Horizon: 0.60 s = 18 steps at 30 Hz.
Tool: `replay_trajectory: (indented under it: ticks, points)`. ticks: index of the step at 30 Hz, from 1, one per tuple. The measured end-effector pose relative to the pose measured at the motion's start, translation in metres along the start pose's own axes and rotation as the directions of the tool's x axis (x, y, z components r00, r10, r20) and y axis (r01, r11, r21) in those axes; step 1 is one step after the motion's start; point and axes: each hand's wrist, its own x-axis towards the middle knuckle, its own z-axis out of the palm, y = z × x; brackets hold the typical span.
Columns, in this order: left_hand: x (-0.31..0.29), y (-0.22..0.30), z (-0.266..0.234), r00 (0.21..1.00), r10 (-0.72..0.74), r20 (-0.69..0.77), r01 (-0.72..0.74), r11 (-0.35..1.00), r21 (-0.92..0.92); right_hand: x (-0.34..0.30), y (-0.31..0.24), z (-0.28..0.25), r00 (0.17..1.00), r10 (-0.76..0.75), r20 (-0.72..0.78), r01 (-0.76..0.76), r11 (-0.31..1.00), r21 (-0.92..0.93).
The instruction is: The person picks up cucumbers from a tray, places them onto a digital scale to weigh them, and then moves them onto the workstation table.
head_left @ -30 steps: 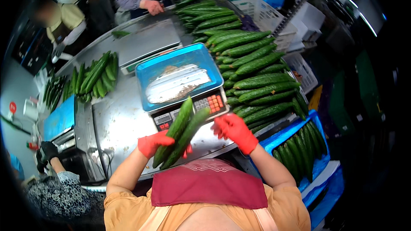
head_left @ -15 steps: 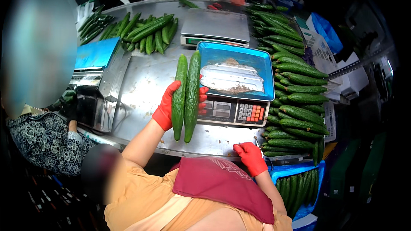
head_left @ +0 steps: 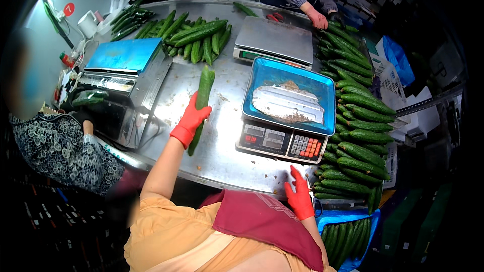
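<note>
My left hand (head_left: 191, 120), in a red glove, is closed around a long green cucumber (head_left: 204, 88) above the metal table, left of the front scale. Only one cucumber shows clearly in it; whether a second lies behind cannot be told. Near the table's front edge, my right hand (head_left: 300, 195), also red-gloved, holds nothing and has its fingers apart. It is just below the front scale (head_left: 280, 140), whose blue tray (head_left: 257, 73) bears a worn metal plate. Beside it on the right, many cucumbers (head_left: 367, 136) lie in a long stacked row.
A second scale (head_left: 275, 35) stands behind the first. At the back left lies a cucumber pile (head_left: 199, 40), near a metal machine with a blue top (head_left: 118, 54). A blue-lined crate (head_left: 370, 229) of cucumbers sits at lower right. Co-workers stand at left and across the table (head_left: 194, 171).
My left hand has turned and moved left, away from the scale; two cucumbers showed in it before. My right hand's fingers have spread. A co-worker's pink-gloved hand has reached the far cucumbers.
</note>
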Motion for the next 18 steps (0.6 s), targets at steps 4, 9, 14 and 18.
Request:
replay_trajectory:
  ticks: [4, 9, 14, 18]
  points:
    - [0.008, -0.005, -0.007, 0.989, 0.058, -0.132, 0.071, 0.602, 0.795, -0.003, -0.006, -0.011, 0.94, 0.154, 0.306, -0.135, 0.987, -0.082]
    - [0.001, -0.002, 0.002, 0.992, 0.045, -0.121, 0.087, 0.46, 0.884, -0.005, -0.003, -0.003, 0.961, 0.009, 0.278, 0.006, 0.999, -0.053]
    - [-0.002, 0.002, 0.011, 0.987, 0.124, -0.097, 0.043, 0.383, 0.923, -0.005, 0.002, -0.002, 0.952, 0.111, 0.286, -0.111, 0.994, -0.018]
    - [0.003, -0.006, 0.007, 0.972, 0.219, -0.082, -0.002, 0.358, 0.934, -0.009, 0.005, -0.004, 0.968, 0.068, 0.242, -0.062, 0.998, -0.029]
